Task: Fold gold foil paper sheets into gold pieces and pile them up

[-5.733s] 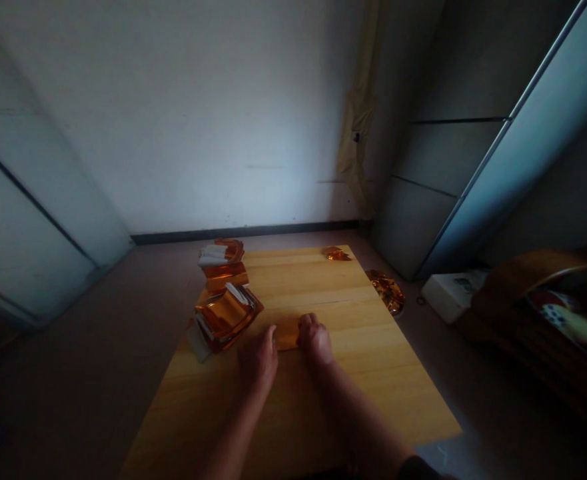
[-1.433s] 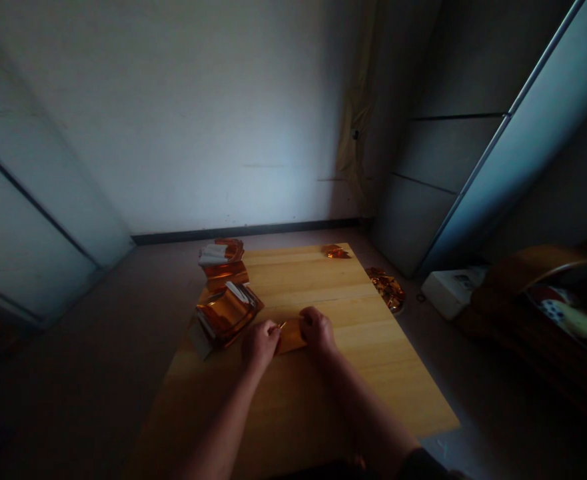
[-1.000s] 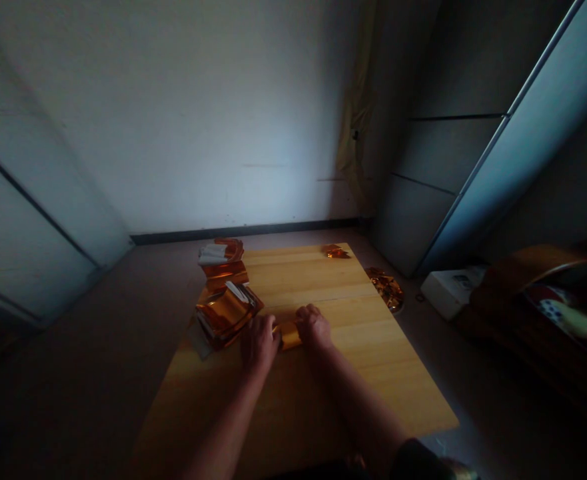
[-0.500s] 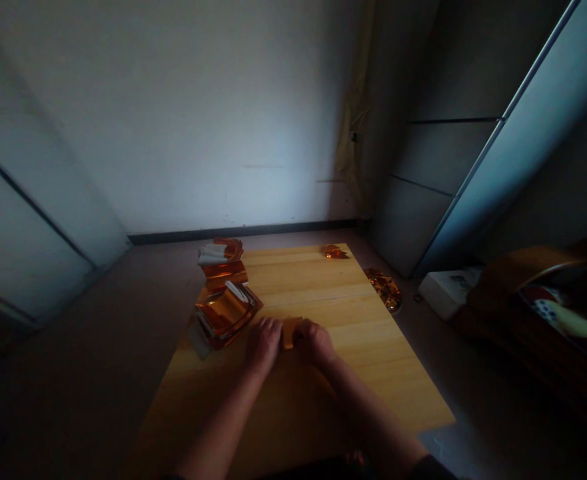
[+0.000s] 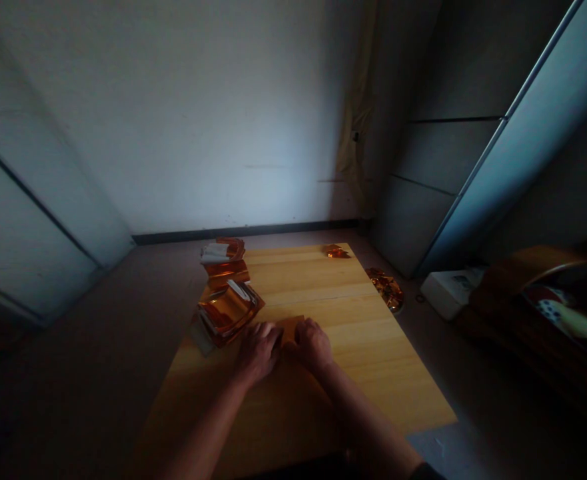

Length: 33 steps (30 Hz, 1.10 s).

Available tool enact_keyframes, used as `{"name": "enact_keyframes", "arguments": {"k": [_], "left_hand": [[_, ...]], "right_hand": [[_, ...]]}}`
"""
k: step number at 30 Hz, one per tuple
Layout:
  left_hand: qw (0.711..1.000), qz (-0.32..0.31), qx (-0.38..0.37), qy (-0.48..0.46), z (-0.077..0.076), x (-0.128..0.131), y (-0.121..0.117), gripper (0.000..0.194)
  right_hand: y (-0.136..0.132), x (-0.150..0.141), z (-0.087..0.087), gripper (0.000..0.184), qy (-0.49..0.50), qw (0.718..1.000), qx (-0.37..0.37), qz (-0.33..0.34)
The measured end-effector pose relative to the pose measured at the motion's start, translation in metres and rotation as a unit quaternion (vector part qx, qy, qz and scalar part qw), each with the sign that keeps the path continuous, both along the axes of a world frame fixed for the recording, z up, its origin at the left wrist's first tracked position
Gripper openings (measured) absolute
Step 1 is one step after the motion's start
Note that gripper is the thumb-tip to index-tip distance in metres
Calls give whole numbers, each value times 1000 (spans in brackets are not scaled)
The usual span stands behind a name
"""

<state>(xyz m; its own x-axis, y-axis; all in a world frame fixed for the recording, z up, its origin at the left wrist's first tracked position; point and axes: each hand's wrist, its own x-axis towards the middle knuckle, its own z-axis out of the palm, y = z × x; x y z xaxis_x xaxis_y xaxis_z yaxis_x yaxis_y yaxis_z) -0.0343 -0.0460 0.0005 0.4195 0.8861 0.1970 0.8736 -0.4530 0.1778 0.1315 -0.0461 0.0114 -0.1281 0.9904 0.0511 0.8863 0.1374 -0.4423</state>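
Observation:
A small sheet of orange-gold foil paper [image 5: 289,328] lies on the wooden table between my two hands. My left hand [image 5: 258,350] is closed at its left edge, fingers bent and fingertips on the paper. On the other side my right hand [image 5: 314,345] has its fingers curled around the right edge, thumb toward the near side. The lower part of the paper is partly hidden by my fingers. Just left of my left hand sits a loose stack of shiny orange foil paper [image 5: 227,310] with pale backs.
Beyond the stack are another foil sheet [image 5: 227,272] and a bundle of foil paper [image 5: 230,250]. A small folded foil piece [image 5: 336,251] lies at the far right corner of the table [image 5: 373,360]. Right of the table is a heap of foil pieces [image 5: 387,291], near a white box [image 5: 448,291].
My left hand has shifted slightly left and toward me, showing more of the paper's left side. My right hand has turned a little, with its fingers still at the paper.

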Motion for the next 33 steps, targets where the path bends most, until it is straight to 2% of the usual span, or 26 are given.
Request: {"name": "enact_keyframes", "arguments": {"k": [9, 15, 23, 29, 33], "left_hand": [[1000, 13, -6, -2, -5, -1, -2, 32], [1000, -5, -7, -2, -4, -5, -2, 35], [998, -38, -35, 19, 0, -13, 0, 42], [997, -60, -39, 30, 3, -16, 2, 44], [995, -61, -61, 53, 5, -16, 5, 56]], "right_hand": [[1, -13, -2, 26, -14, 998, -21, -53], [6, 1, -4, 15, 27, 998, -36, -43], [12, 22, -7, 20, 69, 995, -53, -39], [17, 32, -15, 20, 74, 995, -39, -55], [21, 41, -20, 15, 77, 993, 15, -83]]}}
